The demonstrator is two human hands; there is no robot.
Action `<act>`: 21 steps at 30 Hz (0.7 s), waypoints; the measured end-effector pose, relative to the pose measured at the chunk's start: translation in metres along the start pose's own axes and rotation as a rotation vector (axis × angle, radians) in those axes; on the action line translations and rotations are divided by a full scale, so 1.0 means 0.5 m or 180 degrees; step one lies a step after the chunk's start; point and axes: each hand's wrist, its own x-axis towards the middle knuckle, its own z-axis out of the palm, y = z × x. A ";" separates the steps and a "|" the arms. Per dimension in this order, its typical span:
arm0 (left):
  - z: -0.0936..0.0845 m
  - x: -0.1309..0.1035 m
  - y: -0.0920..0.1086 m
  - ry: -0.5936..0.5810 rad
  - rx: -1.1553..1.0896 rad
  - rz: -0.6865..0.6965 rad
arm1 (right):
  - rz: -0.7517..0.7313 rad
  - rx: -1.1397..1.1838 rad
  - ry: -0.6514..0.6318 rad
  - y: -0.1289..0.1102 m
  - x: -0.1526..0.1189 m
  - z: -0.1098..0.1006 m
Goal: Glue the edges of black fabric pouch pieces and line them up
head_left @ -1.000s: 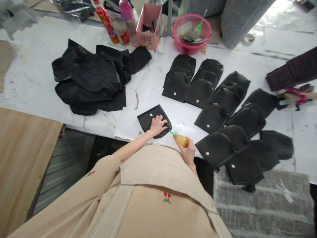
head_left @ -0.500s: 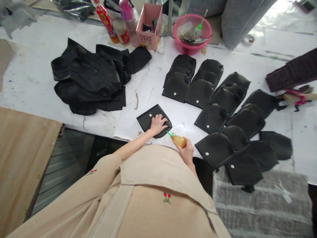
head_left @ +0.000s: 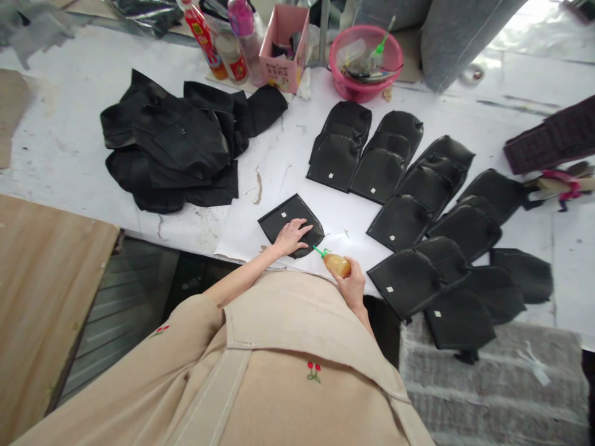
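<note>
A black leather-like piece [head_left: 277,222] with a small white tag lies near the front edge of the white table. My left hand [head_left: 291,238] rests flat on its lower part, fingers spread. In my right hand [head_left: 352,284] is a bottle of yellowish glue-like liquid [head_left: 338,266] with a green nozzle, gripped by its body. The nozzle tip is at the rounded right edge of the black piece; whether it touches cannot be made out.
Overlapping black pieces [head_left: 409,217] fan out on the right. A heap of black material [head_left: 171,145] lies at left. Behind stand bottles [head_left: 202,37], a pink box [head_left: 284,71] and a pink basin [head_left: 365,91]. A wooden board [head_left: 51,279] is at lower left.
My left hand has slid slightly left and down on the black piece, and its fingers are more spread. My right hand and the bottle have barely moved. The view has shifted slightly.
</note>
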 end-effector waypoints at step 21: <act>0.007 0.011 -0.013 0.0098 -0.0106 -0.0008 | -0.0098 -0.0020 -0.0153 0.009 -0.001 0.013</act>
